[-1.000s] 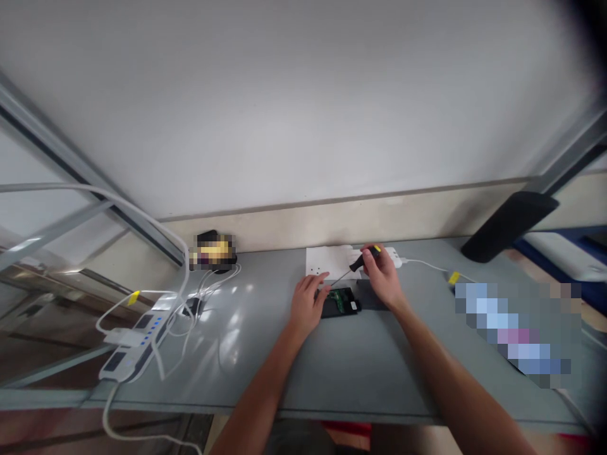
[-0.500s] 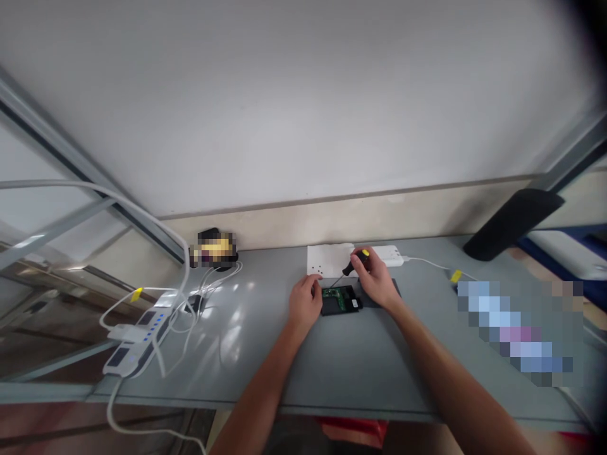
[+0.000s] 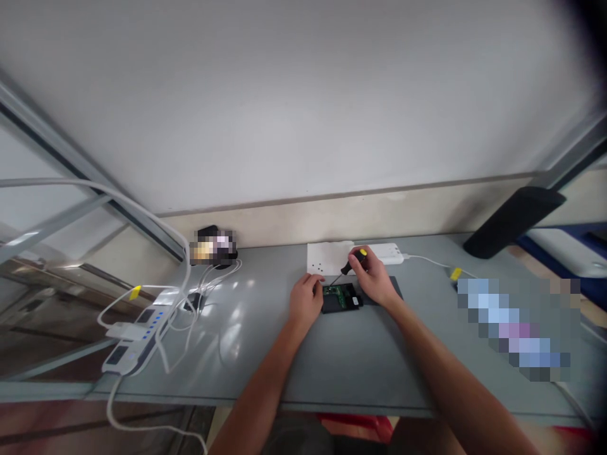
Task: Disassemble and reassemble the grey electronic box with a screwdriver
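A black device with a green circuit board (image 3: 340, 296) lies on the grey table. My left hand (image 3: 306, 302) is at its left edge, fingers curled and closed on that side; the fingertips are partly hidden. My right hand (image 3: 374, 278) is closed round the black handle of a screwdriver (image 3: 349, 260) with a yellow end. The screwdriver is tilted, its thin shaft pointing down and left to the board's upper left part, near my left fingertips. A dark flat panel (image 3: 396, 289) lies partly under my right hand. Several small dark screws (image 3: 318, 268) rest on white paper (image 3: 327, 253).
A white power strip (image 3: 389, 254) stands behind my right hand, its cable running right. Another power strip (image 3: 130, 347) with loose cables is at the left. A black cylinder-like object (image 3: 515, 222) leans at the back right. Blurred-out items (image 3: 515, 328) lie at the right and back left.
Almost nothing differs. The screwdriver handle and my right hand have shifted very slightly left, and the view has tipped a little.
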### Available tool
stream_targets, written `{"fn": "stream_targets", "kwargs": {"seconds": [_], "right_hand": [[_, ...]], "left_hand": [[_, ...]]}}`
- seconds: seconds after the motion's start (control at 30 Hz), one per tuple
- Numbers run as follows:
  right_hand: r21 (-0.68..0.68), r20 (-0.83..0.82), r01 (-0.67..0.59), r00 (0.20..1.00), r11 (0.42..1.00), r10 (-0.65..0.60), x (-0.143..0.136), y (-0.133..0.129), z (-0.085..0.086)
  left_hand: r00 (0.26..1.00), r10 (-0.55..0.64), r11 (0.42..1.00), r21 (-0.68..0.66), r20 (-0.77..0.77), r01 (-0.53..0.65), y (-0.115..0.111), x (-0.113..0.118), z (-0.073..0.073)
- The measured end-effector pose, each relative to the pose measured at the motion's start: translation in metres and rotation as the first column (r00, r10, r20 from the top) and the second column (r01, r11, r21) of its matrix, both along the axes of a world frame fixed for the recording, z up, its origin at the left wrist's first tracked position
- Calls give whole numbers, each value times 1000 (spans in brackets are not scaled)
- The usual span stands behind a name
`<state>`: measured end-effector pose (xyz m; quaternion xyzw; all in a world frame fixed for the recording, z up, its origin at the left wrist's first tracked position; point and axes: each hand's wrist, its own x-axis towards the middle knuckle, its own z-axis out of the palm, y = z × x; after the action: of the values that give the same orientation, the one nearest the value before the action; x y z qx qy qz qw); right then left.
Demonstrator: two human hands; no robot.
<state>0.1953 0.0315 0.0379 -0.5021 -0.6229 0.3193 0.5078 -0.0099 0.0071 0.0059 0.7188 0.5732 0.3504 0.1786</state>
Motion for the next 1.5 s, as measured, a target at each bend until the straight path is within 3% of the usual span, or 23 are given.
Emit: {"fn": "stream_targets", "kwargs": {"seconds": [0.13, 0.3, 0.43, 0.57, 0.73, 0.97, 1.1, 1.33, 1.5], "right_hand": [[2, 40, -69, 997, 998, 69, -2, -6, 8], [109, 30, -307, 952, 945, 306, -11, -5, 31], [22, -4, -476, 879, 879, 476, -23, 3, 49], [-9, -37, -534, 845, 845, 534, -37, 6, 52], [77, -299, -520, 802, 851, 517, -46, 1, 36], [91, -414, -423, 807, 901, 421, -46, 2, 17], [65, -532, -450, 739, 891, 412, -52, 1, 18], [97, -532, -502, 704, 860, 471, -44, -6, 29], [92, -544, -424, 737, 901, 402, -45, -3, 26]], "left_hand": [[999, -34, 999, -3, -7, 34, 0, -1, 0], [997, -67, 998, 15, -41, 67, 2, -2, -3], [993, -84, 996, 33, -79, 87, 4, -2, -8], [988, -93, 995, 37, -120, 98, 5, -3, -10], [990, -100, 994, 27, -104, 103, 5, -3, -9], [992, -106, 994, -7, -74, 106, 3, -3, -6], [994, -104, 994, -23, -32, 103, 3, -2, -8], [990, -141, 989, -48, 23, 141, 6, 2, -10], [986, -164, 985, -54, 8, 164, 7, 2, -9]]}}
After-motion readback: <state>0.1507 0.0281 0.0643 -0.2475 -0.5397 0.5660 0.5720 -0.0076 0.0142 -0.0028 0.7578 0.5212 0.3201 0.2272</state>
